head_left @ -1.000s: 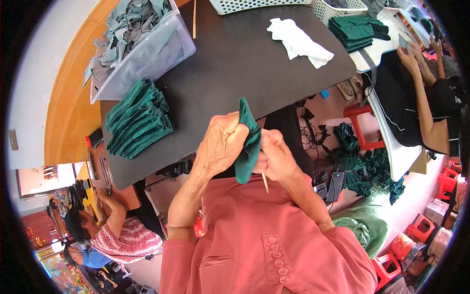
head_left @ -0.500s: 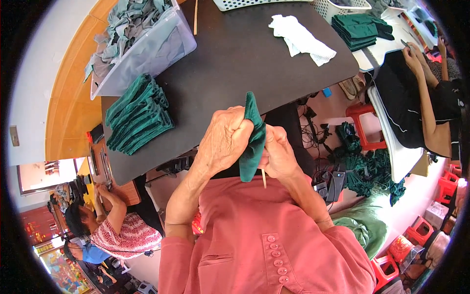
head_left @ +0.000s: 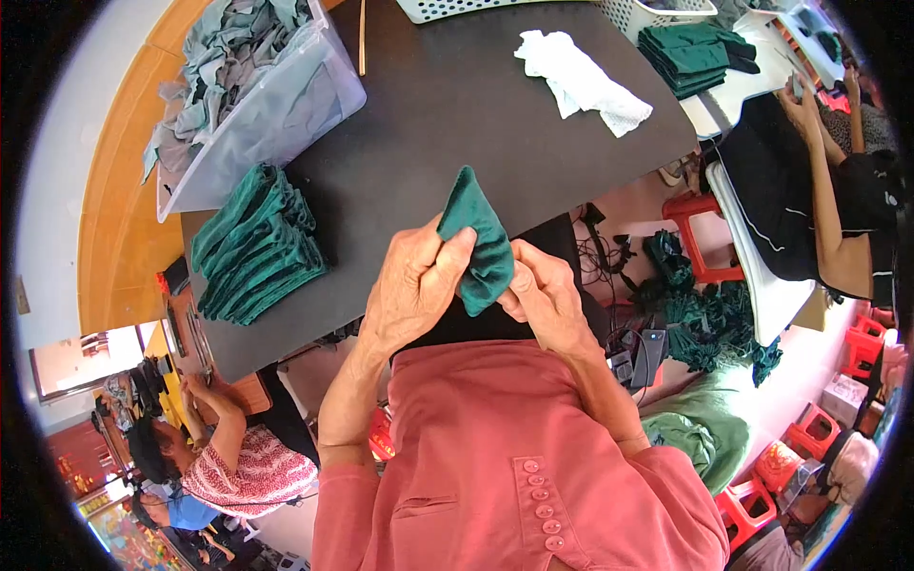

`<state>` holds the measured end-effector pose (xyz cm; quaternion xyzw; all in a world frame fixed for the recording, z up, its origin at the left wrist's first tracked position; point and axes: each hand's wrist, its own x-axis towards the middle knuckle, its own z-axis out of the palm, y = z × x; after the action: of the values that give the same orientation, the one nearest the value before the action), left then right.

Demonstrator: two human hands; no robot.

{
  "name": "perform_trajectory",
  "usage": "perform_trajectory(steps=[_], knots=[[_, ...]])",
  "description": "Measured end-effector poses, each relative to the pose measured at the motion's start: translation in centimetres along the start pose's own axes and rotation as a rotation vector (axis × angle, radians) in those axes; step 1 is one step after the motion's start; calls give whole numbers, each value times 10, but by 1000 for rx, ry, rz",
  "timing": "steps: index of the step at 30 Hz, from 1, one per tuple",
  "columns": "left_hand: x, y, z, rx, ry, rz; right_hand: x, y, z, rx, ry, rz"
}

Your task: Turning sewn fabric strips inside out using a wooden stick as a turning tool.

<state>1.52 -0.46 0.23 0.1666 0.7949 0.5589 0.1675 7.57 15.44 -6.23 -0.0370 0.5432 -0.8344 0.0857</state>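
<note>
A small piece of dark green velvet cloth, pointed at the top, is held up in front of my chest, just off the table edge. My left hand grips its left side, the thumb pressed on the face of the cloth. On the other side my right hand pinches the lower right edge, fingers curled; whether it also holds a stick is hidden. To the left, a folded stack of the same green velvet lies on the dark table.
A clear plastic bin heaped with grey-green scraps stands at the table's far left. Beyond are a thin wooden stick, a crumpled white cloth and white baskets. Co-workers sit left and right; a red stool and cables are on the floor.
The velvet piece has turned so more of its face shows, and my left thumb now lies on it. The thin stick below my right hand is no longer visible.
</note>
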Motion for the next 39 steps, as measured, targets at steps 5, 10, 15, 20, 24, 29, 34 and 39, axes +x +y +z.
perform_trajectory(steps=[5,10,15,20,24,29,34,39], knots=[[7,-1,1,-34,46,119,2,1,2,-160,70,-83],[16,9,-8,17,135,101,6,0,5,-222,69,-112],[15,1,-3,-84,92,132,8,5,3,-252,89,-139],[11,-4,-4,-97,-12,-30,9,5,0,-279,96,-144],[6,-14,-3,92,-48,-43,8,6,3,-310,102,-177],[13,9,4,22,-13,-135,14,-2,3,-576,288,-389],[15,16,8,-26,-18,-165,13,-2,5,-831,445,-489],[16,-5,12,155,-3,86,-1,15,1,477,10,90]])
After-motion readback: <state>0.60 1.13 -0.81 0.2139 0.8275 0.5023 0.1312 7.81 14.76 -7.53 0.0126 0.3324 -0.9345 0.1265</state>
